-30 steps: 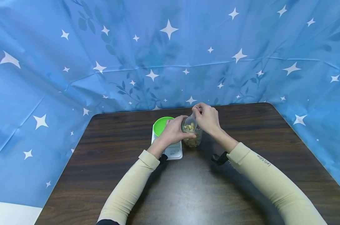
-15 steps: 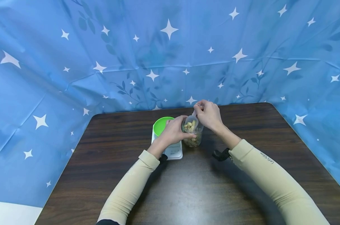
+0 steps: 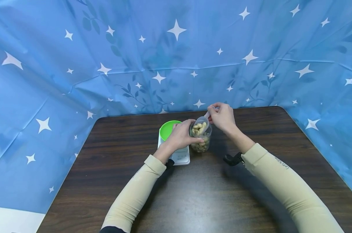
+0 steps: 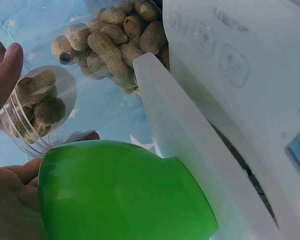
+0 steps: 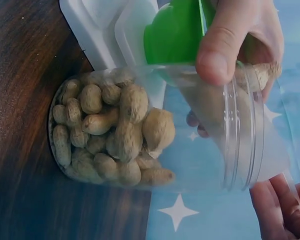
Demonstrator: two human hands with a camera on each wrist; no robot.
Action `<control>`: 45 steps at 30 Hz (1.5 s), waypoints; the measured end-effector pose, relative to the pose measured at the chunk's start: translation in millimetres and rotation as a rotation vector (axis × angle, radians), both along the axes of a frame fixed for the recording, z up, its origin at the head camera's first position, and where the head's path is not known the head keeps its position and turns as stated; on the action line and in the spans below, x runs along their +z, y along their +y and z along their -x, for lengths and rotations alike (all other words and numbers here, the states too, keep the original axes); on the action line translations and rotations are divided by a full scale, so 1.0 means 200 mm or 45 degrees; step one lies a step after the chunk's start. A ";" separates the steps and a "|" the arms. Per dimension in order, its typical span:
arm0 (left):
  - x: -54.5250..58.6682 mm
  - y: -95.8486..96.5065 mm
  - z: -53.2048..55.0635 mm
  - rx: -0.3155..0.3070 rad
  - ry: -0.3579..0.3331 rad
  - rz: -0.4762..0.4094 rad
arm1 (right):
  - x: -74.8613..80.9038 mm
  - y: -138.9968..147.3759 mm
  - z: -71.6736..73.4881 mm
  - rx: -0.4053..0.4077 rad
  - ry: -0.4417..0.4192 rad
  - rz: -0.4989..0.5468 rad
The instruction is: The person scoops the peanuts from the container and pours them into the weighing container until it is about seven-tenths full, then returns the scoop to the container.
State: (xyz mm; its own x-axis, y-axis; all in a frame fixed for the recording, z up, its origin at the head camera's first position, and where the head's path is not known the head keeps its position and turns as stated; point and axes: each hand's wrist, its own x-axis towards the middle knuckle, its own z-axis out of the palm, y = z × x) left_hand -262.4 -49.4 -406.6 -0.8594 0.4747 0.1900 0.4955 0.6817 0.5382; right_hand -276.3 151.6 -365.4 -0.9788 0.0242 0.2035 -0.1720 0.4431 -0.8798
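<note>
A clear screw-neck jar [image 5: 190, 125] stands on the table, its lower part filled with unshelled peanuts [image 5: 127, 130]. My left hand [image 3: 180, 135] grips it near the rim, thumb on the near side. My right hand [image 3: 224, 117] pinches the handle of a translucent scoop [image 3: 203, 119] above the jar's mouth. Several peanuts lie in the scoop, whose bowl is partly inside the neck, as the right wrist view shows. Left of the jar, a green bowl [image 3: 166, 130] sits on a white kitchen scale [image 3: 181, 158]; my left hand partly hides both.
Dark wood-grain table [image 3: 120, 181] extends around the hands, its far edge just behind the jar. A blue curtain [image 3: 120, 81] with white stars hangs behind it. Black wrist straps [image 3: 233, 159] are worn below the sleeves.
My right hand has moved right, drawing the scoop back and higher in the jar's mouth, with the peanuts in it more plainly visible. My left hand has kept its grip on the jar.
</note>
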 end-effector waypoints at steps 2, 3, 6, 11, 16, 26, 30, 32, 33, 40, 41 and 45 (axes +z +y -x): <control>0.00 0.00 0.00 -0.002 -0.001 0.000 | 0.00 0.01 0.01 0.000 -0.011 0.027; 0.00 0.00 0.00 -0.002 -0.003 -0.002 | 0.00 0.01 0.01 0.000 -0.015 0.038; 0.00 0.00 0.00 -0.005 -0.006 -0.010 | 0.00 0.02 0.01 0.003 -0.018 0.062; 0.00 0.01 0.00 -0.002 -0.015 -0.014 | 0.02 0.04 0.03 -0.010 -0.017 0.095; 0.01 0.01 0.00 0.011 -0.024 -0.009 | 0.05 0.06 0.04 -0.066 0.013 0.101; 0.00 0.01 0.00 0.017 -0.017 0.036 | 0.04 0.09 0.06 -0.108 0.014 0.158; 0.00 0.00 0.00 0.014 -0.020 0.030 | 0.04 0.09 0.06 -0.097 0.008 0.164; 0.01 0.00 0.00 0.012 -0.025 0.024 | 0.04 0.08 0.06 -0.087 0.003 0.169; 0.01 0.00 0.00 0.011 -0.026 0.021 | 0.04 0.08 0.06 -0.081 0.000 0.170; 0.01 0.00 0.00 0.017 -0.027 0.027 | 0.04 0.08 0.05 -0.083 -0.016 0.198; 0.01 0.00 0.00 0.017 -0.027 0.031 | 0.04 0.09 0.05 -0.092 -0.017 0.214; 0.01 0.00 0.00 0.022 -0.033 0.039 | 0.03 0.10 0.05 -0.103 -0.022 0.265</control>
State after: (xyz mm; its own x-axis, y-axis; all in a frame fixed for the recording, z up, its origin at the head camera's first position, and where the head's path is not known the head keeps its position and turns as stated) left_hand -262.0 -48.7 -405.5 -0.8720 0.4648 0.1535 0.4697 0.7065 0.5293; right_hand -286.7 171.0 -358.6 -0.9751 0.1428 0.1694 -0.1275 0.2636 -0.9562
